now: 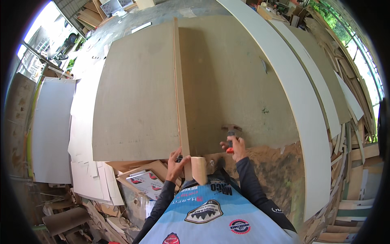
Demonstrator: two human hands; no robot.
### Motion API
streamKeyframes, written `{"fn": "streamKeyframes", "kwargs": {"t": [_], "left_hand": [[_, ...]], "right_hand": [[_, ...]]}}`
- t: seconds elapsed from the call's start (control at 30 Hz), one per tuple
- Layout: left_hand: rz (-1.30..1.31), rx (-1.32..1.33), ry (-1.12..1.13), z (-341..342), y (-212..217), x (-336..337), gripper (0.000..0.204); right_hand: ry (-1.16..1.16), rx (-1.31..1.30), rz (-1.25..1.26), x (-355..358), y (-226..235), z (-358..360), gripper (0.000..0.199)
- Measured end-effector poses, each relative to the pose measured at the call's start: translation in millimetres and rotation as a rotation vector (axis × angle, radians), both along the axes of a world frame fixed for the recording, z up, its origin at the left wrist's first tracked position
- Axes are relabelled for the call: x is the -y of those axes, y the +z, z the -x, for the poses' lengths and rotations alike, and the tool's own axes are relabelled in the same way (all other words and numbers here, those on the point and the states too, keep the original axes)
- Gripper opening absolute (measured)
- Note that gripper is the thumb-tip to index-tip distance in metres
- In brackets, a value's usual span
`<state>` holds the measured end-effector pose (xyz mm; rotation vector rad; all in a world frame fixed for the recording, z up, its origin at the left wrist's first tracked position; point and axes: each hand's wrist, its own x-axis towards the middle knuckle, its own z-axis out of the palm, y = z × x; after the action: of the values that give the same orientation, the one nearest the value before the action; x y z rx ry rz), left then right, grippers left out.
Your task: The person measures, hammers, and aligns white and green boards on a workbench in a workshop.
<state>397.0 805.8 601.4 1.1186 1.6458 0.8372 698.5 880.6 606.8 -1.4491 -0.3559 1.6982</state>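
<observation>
A claw hammer (231,136) with a dark handle and red butt is in my right hand (237,147), closed around its grip; its head is slightly blurred above the brown sheet. My left hand (176,163) grips the near end of a long, narrow wooden board (178,93) that runs away from me across the brown sheets. By its fingers is a small dark thing, too small to name. A pale wooden block (199,170) stands right of that end, close to my body. Brown panels lie left (134,93) and right (239,73) of the board.
Long white strips (280,61) curve along the right side. White sheets (53,126) stand at the left. Wood offcuts (353,150) are piled at the far right, and a printed carton (146,183) lies near my left forearm. Sawdust covers the ground (264,166) by my right arm.
</observation>
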Motion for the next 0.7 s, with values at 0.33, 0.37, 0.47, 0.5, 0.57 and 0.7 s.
{"fn": "streamKeyframes", "kwargs": {"t": [0.33,0.37,0.47,0.5,0.57,0.7], "left_hand": [[0.244,-0.579,-0.058,-73.2,42.0,-16.6,0.118],[0.212,-0.588,-0.029,-74.8,44.7,-15.7,0.117],[0.137,-0.607,0.009,-79.6,42.2,-14.3,0.115],[0.142,-0.624,0.023,-76.6,41.4,-12.6,0.115],[0.153,-0.659,0.038,-73.3,40.5,-9.1,0.114],[0.207,-0.666,0.080,-75.7,45.9,-4.1,0.107]], "right_hand": [[0.097,0.913,-0.399,102.3,-9.9,-54.6,0.032],[0.155,1.103,-0.426,106.2,-7.8,-60.5,0.034],[0.116,1.087,-0.283,120.7,-25.2,-81.3,0.028],[0.115,1.093,-0.355,110.5,-0.5,-66.2,0.035],[0.179,0.798,-0.277,84.5,12.9,-48.5,0.036],[0.372,0.547,-0.553,16.0,-15.5,2.6,0.038]]}}
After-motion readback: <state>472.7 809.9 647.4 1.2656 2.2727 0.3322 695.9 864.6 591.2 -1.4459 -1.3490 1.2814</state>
